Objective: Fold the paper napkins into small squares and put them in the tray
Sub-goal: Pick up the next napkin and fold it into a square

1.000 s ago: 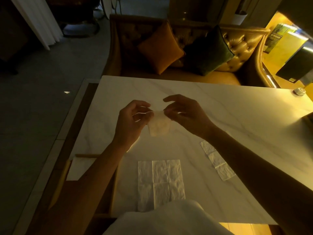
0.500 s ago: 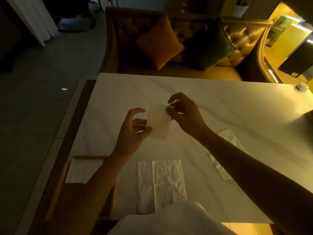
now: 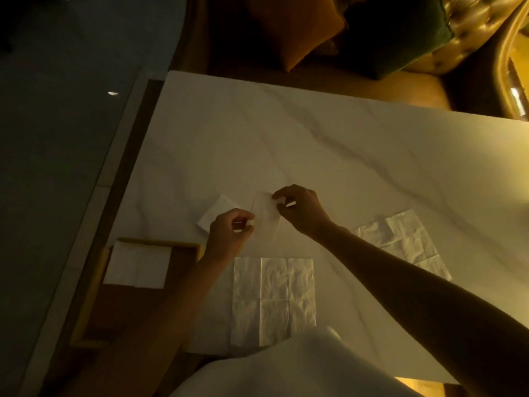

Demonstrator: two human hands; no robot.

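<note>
White folded napkin hangs between both hands – left hand pinches its lower-left edge, right hand its top-right corner (above the marble table).

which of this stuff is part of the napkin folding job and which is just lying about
Part of the job:
- held napkin, in left hand and right hand
- folded square on the table
- two open napkins
- tray, napkins in tray

Lying about:
- orange cushion
- green cushion
- sofa
</note>
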